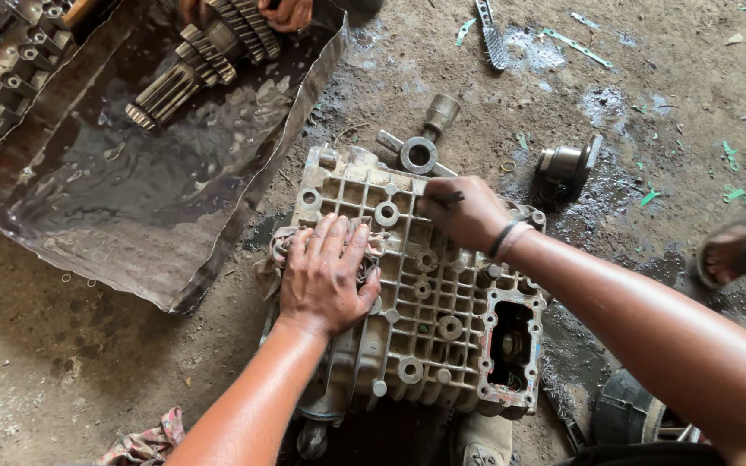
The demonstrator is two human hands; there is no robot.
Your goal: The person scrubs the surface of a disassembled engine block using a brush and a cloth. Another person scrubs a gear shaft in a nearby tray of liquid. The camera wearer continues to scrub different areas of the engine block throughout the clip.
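Note:
A ribbed grey metal gearbox casing (429, 302) lies flat on the dirt floor in front of me. My left hand (328, 274) presses a dirty rag (280, 250) onto its left side, fingers spread. At the casing's upper edge my right hand (464, 211) is closed around a thin dark tool (444, 199). A black band sits on that wrist.
A sheet-metal tray (131, 181) of dark oily liquid lies at upper left, where another person's hands (287, 13) hold a gear shaft (200, 60). Loose metal parts (567, 164) and a socket piece (429, 138) lie beyond the casing. A sandalled foot (740, 250) is at right.

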